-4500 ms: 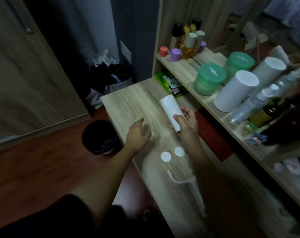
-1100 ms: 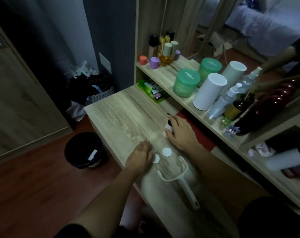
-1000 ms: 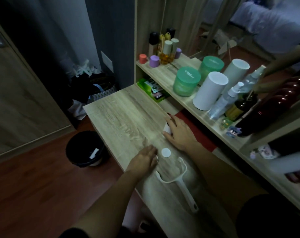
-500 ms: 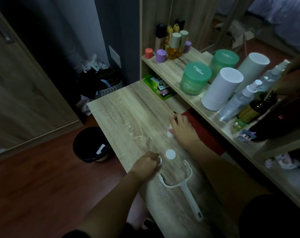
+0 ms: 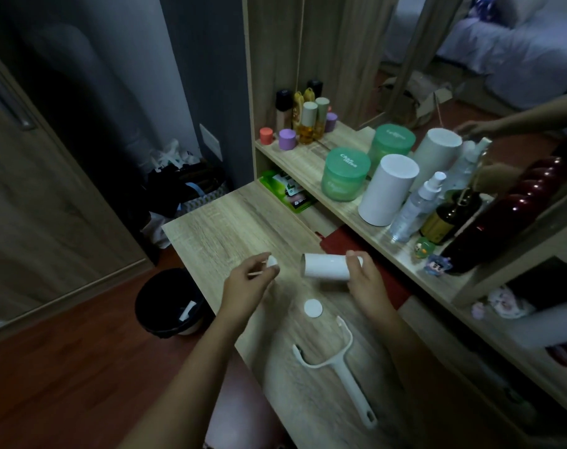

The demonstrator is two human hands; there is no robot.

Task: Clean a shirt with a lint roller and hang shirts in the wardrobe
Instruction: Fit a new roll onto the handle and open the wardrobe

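My right hand (image 5: 364, 278) holds a white lint roll (image 5: 324, 266) sideways above the wooden table (image 5: 220, 228), its open end toward my left hand. My left hand (image 5: 248, 281) pinches a small white end cap (image 5: 271, 261) a short way left of the roll. A second round white cap (image 5: 313, 308) lies flat on the table below the roll. The white forked roller handle (image 5: 338, 367) lies on the table nearer to me, without a roll on it. No shirt or wardrobe contents are in view.
A raised shelf (image 5: 308, 163) on the right carries green jars (image 5: 345, 178), white cylinders (image 5: 387, 192), spray bottles and small bottles. A black waste bin (image 5: 168, 303) stands on the floor left of the table. A wooden door (image 5: 32, 189) fills the left side.
Both hands have risen off the table: the right one has lifted the roll and turned it sideways, the left one has picked up one of the two caps.
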